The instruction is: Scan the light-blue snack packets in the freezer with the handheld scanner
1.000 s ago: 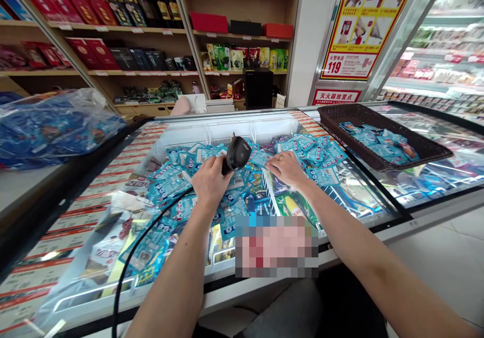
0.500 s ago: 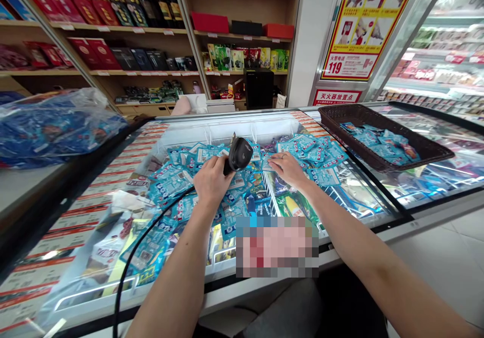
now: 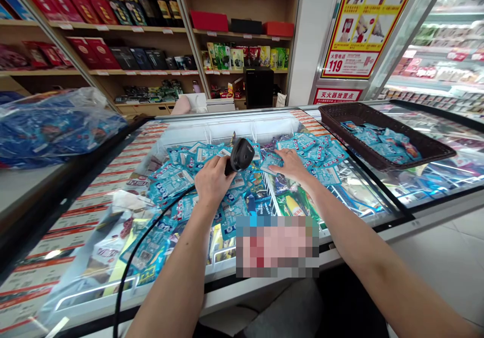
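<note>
My left hand (image 3: 212, 181) is wrapped round the handle of a black barcode scanner (image 3: 242, 155), whose head tilts to the right over the freezer. A black cable (image 3: 141, 237) trails from it toward me. Thumb and fingers of my right hand (image 3: 293, 167) are spread apart at a blue packet (image 3: 269, 162); I see no firm grip on it. More blue packets (image 3: 172, 179) lie scattered across the goods inside the chest freezer, on both sides of a white wire divider (image 3: 269, 193). Part of the freezer's near side is hidden by a blurred patch.
A brown woven basket (image 3: 423, 164) with several blue packets stands on the freezer top at the right. At the left lies a clear plastic bag (image 3: 56, 129) of blue packets. Stocked shelves (image 3: 151, 71) rise behind the freezer's back edge.
The fingers of my right hand have spread apart at the blue packet, and the hand has shifted slightly right. My left hand holds the barcode scanner almost unmoved.
</note>
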Demonstrator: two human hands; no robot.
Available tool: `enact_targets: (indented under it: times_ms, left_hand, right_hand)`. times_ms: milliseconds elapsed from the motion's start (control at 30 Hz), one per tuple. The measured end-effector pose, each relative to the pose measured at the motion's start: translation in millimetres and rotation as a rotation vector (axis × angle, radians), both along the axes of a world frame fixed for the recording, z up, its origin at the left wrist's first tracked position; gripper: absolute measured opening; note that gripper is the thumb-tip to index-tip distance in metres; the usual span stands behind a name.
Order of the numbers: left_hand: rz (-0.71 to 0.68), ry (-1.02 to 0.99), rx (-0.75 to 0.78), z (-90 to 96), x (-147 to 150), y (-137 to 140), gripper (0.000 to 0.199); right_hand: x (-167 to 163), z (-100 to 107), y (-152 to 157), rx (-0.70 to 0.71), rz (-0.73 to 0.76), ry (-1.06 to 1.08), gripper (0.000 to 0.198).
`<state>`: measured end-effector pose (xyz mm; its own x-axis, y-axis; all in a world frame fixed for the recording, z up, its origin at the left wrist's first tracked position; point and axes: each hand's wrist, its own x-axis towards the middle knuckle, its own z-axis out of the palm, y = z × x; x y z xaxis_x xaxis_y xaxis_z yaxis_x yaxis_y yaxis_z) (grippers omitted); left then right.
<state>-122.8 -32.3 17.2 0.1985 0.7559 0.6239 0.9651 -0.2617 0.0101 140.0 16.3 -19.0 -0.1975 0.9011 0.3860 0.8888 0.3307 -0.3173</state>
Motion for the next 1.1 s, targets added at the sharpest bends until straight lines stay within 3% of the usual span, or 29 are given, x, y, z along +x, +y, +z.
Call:
enact_targets:
  times_ms: [133,267,367,567,1100]
  left_hand:
    - [-0.01,0.013,-0.005,-0.1,-1,1,0.034]
    - [-0.014,0.014,-0.019,0.2,0,0,0.034]
    - [-0.043,0.013,-0.019,0.5,1,-1,0.032]
    - [-0.123,0.047,-0.051,-0.1,1,-1,0.032]
    - [-0.221,0.09,-0.096,0.4,0,-2,0.034]
  right_hand:
    - [3,2,1,-0.021,-0.094,0.158,0.082]
    - [8,1,5,0.014,-0.107,0.343,0.054]
    - [13,-2,7,0.044,-0.08,0.601,0.037]
    - [18,-7,10,-0.06,-0.056,1.039,0.032]
    - [18,-12,15,-0.072,-0.086,0.936,0.037]
